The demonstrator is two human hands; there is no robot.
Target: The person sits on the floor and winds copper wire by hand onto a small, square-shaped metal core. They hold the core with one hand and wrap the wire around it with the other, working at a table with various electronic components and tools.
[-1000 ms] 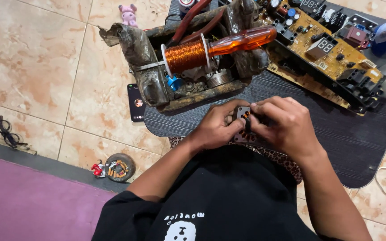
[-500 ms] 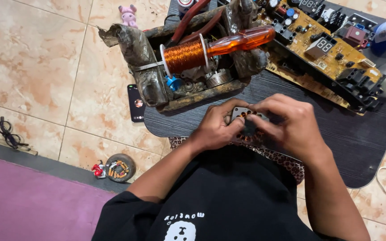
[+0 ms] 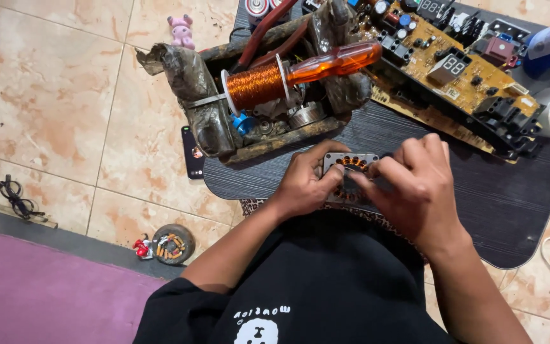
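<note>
Motor stator (image 3: 350, 167), square, with copper windings, gripped by left hand (image 3: 303, 181) and right hand (image 3: 415, 185). Held over the dark mat's (image 3: 510, 210) near edge.

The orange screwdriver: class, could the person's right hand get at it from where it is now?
Probably yes. The screwdriver lies on top of the tool box, handle uncovered and nothing between, but the right hand is busy on the stator and must let go first.
</note>
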